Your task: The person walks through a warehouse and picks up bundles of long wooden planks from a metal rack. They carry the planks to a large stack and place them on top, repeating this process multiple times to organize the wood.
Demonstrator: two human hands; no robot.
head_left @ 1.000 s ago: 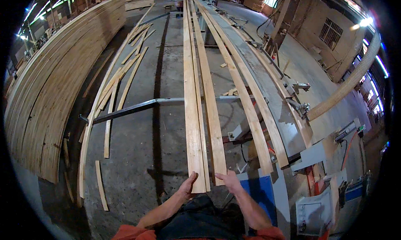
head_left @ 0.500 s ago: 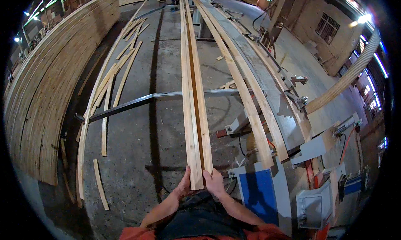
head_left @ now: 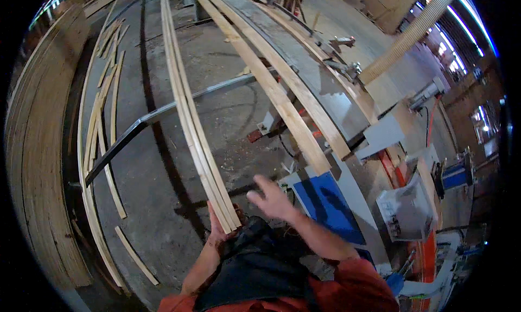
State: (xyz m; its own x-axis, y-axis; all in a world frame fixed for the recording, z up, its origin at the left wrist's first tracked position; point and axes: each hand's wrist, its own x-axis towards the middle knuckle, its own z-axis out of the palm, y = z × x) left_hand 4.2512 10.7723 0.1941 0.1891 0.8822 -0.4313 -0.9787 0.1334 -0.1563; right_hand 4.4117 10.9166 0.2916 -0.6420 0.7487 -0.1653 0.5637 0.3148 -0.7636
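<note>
Several long, narrow wooden strips [head_left: 196, 133] lie side by side in a bundle that runs away from me over a metal crossbar. My left hand [head_left: 217, 225] grips the near end of this bundle from the left and below, its fingers partly hidden by the wood. Off the strips, to their right, my right hand [head_left: 271, 199] hangs in the air with fingers apart and nothing in it. Beyond that hand, a wooden board [head_left: 287, 114] lies to the right with its near end by a blue panel [head_left: 331, 203].
The metal crossbar [head_left: 163, 112] spans the floor at mid-distance. Loose strips [head_left: 103, 111] rest across its left part. A tall stack of boards [head_left: 43, 149] stands at far left. Machinery [head_left: 404, 209] and a ribbed hose [head_left: 410, 35] occupy the right.
My right hand has let go of the strips and moved right. The strips, spread with a gap before, now lie together. The view has turned to the right.
</note>
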